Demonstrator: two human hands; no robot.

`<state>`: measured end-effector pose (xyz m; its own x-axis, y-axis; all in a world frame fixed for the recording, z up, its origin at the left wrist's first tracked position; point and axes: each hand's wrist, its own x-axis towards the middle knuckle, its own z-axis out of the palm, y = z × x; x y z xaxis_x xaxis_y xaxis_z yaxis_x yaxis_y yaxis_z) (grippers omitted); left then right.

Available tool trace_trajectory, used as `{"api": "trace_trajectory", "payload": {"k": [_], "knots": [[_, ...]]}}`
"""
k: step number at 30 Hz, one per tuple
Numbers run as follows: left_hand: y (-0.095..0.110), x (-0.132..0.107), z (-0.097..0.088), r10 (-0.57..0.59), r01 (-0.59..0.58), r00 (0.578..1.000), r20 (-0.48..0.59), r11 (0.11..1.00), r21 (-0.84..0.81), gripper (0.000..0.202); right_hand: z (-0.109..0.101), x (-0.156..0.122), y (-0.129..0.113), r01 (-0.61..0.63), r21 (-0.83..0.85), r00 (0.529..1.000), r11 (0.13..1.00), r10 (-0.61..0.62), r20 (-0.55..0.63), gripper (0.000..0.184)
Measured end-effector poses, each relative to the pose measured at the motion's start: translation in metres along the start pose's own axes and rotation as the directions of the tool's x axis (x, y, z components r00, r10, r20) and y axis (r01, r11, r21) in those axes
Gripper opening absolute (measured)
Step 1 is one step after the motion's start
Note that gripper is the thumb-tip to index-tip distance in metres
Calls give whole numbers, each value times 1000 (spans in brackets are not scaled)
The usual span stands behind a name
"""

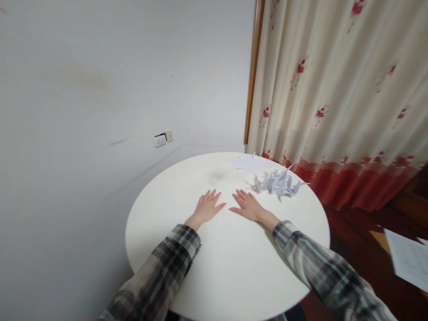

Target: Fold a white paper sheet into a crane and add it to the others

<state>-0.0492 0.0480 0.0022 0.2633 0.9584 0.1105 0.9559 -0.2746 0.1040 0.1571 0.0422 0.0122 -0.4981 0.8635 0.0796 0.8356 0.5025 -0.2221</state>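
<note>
My left hand point(207, 207) lies flat, palm down, on the round white table point(227, 272), its fingers spread and holding nothing. Just to its right my right hand point(248, 205) rests the same way, fingers apart, with a small gap between the two thumbs. Beyond my right hand sits a heap of folded white paper cranes point(279, 183), close to its fingers but apart from them. Behind the heap, flat white paper sheets point(249, 163) lie near the table's far edge.
A pale wall point(83, 111) with a power socket point(159, 141) borders the table on the left and back. At the right hangs a floral curtain point(327, 89) with a red hem. Printed paper point(408, 258) lies on a wooden surface at the lower right.
</note>
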Motion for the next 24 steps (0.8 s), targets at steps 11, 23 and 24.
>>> {"api": "trace_trajectory", "payload": {"k": [11, 23, 24], "knots": [[-1, 0, 1, 6, -8, 999, -32, 999, -46, 62, -1, -1, -1, 1, 4, 1000, 1000, -1, -10, 79], [0, -1, 0, 8, -9, 1000, -29, 1000, -30, 62, 1, 0, 0, 13, -1, 999, 1000, -13, -32, 79], [0, -1, 0, 7, -8, 1000, -27, 999, -32, 62, 0, 0, -1, 12, -2, 999, 1000, -12, -30, 78]]}}
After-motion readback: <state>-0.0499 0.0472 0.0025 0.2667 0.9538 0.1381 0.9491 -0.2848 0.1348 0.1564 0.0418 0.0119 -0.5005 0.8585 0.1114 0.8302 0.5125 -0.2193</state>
